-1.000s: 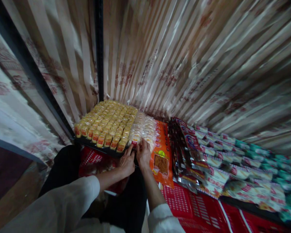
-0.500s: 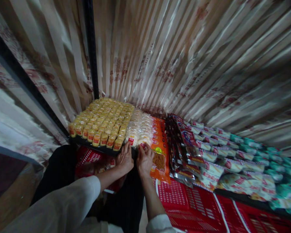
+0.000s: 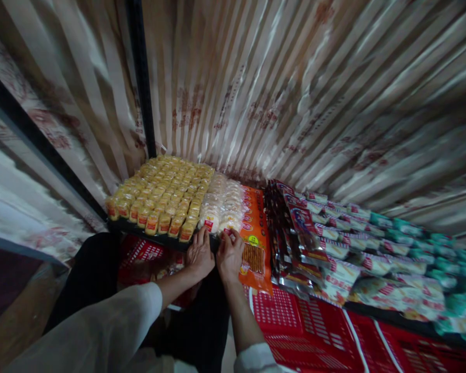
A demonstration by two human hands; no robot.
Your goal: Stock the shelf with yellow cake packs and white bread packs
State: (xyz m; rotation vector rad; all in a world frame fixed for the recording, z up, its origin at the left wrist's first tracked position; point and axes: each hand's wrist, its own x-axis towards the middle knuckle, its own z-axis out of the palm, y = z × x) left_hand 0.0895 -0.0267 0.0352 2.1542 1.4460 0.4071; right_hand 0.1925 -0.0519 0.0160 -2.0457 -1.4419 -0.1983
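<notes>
Right hand has shifted to the right column of white packets, fingers curled; left hand beside it. Too dim to tell whether either grips. I'd press lightly.

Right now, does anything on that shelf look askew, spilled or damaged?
Mildly: the flat orange plastic packet seems to hang past the black shelf edge, while the round white plastic-wrapped pieces beside it sit in neat columns. I see no spill or damage, though the picture is dim.

White packets, clear-wrapped, red-labelled in front; two rows, side by side
</notes>
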